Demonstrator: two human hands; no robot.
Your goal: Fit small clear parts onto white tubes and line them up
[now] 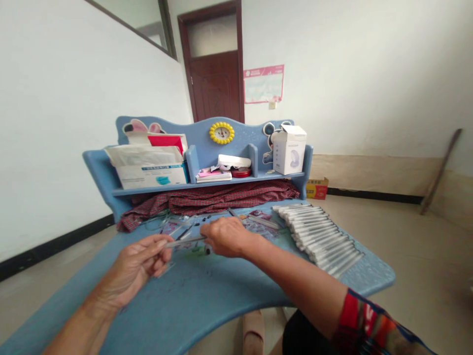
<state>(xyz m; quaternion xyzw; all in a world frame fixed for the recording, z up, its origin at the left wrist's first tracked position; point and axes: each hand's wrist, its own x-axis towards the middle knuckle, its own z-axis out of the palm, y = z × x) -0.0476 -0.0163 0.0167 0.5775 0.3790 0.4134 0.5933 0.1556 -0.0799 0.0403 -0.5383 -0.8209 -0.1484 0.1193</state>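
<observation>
A slim, pale, see-through pen [185,242] lies level across the middle of the desk's front area, between my two hands. My left hand [142,256] pinches its left end between thumb and fingers. Curled around the dark right end is my right hand [226,236]; its fingertips are partly hidden from me. A small dark piece [207,250] shows just under that hand, and I cannot tell whether it is held. Behind the hands, small black parts [197,224] and slim pieces lie scattered. Many similar pens [321,236] form a neat layered row to the right.
The blue desk [177,301] has a curved front edge. At its back, a checked cloth [221,197] lies bunched below a shelf holding a mask box [155,172], a white carton [290,150] and a red round tin [241,173]. A yellow flower-shaped clock [221,133] is above.
</observation>
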